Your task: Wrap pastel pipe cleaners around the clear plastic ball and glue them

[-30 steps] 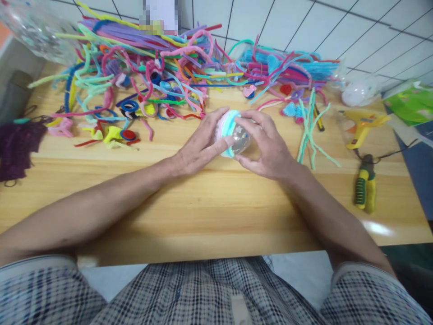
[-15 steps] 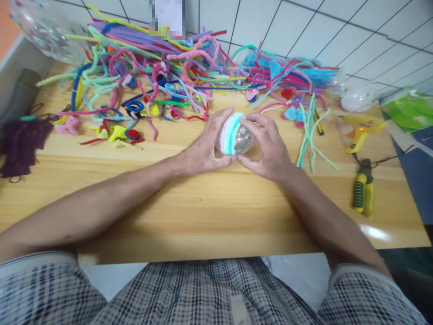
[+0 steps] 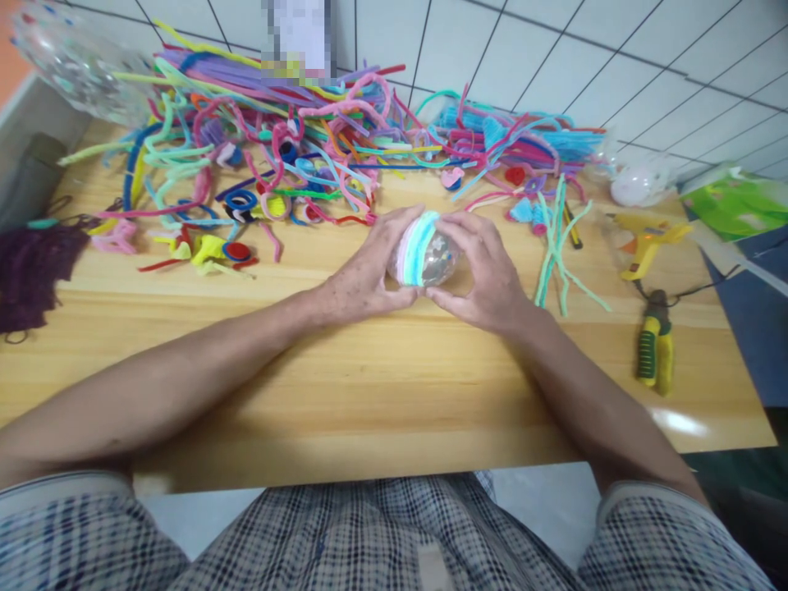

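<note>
Between both hands, above the wooden table (image 3: pixel 345 394), is a clear plastic ball (image 3: pixel 441 263) wrapped on its left side with lilac, mint and light-blue pipe cleaners (image 3: pixel 419 250). My left hand (image 3: pixel 369 267) grips the wrapped side, thumb below and fingers over the top. Around the bare, see-through side curls my right hand (image 3: pixel 483 267), its fingertips touching the edge of the blue band and its thumb underneath. Several loose mint-green pipe cleaners (image 3: pixel 557 254) lie crossed to the right of my right hand.
Bundles and scraps of coloured pipe cleaners (image 3: pixel 277 156) spread along the back by the tiled wall. At right are a yellow glue gun (image 3: pixel 649 242), green-and-yellow-handled pliers (image 3: pixel 656 349) and a utility knife (image 3: pixel 574 234). Dark purple fabric (image 3: pixel 37 271) sits far left.
The view has shifted slightly, so the table items appear a little lower and farther left. Both hands keep their hold on the ball, with the right fingers slightly adjusted.
</note>
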A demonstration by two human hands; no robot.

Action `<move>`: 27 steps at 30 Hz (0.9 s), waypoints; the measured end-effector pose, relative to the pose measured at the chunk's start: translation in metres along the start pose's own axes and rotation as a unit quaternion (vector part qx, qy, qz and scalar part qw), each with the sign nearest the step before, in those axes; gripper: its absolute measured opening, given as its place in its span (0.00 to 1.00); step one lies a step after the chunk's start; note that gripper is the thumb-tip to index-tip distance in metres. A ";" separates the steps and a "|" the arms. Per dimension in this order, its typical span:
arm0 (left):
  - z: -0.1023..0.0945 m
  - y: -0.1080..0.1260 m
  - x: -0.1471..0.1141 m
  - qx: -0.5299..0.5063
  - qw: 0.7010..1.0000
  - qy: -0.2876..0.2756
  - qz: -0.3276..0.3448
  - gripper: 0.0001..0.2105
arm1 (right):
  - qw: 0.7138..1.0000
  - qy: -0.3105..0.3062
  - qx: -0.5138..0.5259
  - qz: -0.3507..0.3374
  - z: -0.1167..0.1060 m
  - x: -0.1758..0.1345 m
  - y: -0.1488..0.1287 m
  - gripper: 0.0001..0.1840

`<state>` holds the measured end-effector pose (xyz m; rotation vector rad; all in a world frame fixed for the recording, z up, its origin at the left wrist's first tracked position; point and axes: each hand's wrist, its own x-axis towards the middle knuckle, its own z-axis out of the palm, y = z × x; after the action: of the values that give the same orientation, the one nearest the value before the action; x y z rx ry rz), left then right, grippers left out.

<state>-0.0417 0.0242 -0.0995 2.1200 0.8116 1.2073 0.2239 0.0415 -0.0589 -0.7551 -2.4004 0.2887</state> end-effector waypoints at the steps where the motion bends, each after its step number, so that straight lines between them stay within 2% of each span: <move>1: 0.000 0.000 0.000 -0.001 1.000 0.001 0.000 0.51 | 1.000 -0.002 0.000 0.003 -0.001 0.000 -0.001 0.49; 11: -0.003 0.003 0.001 -0.007 1.000 -0.016 0.003 0.51 | 1.000 0.007 0.003 -0.010 -0.001 0.001 0.000 0.49; 18: -0.009 0.007 -0.002 -0.048 0.998 -0.017 -0.035 0.39 | 1.000 -0.004 0.007 0.011 -0.002 0.003 -0.002 0.47; 23: -0.009 0.006 -0.001 -0.052 0.998 -0.014 -0.027 0.40 | 1.000 0.016 -0.014 -0.007 0.002 0.000 -0.003 0.48; 27: -0.008 0.011 -0.002 -0.078 0.996 0.001 -0.054 0.39 | 1.000 0.008 -0.020 -0.004 0.005 -0.001 -0.006 0.48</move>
<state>-0.0471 0.0165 -0.0891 1.9262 0.7948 1.1768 0.2196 0.0360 -0.0613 -0.7625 -2.3996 0.2320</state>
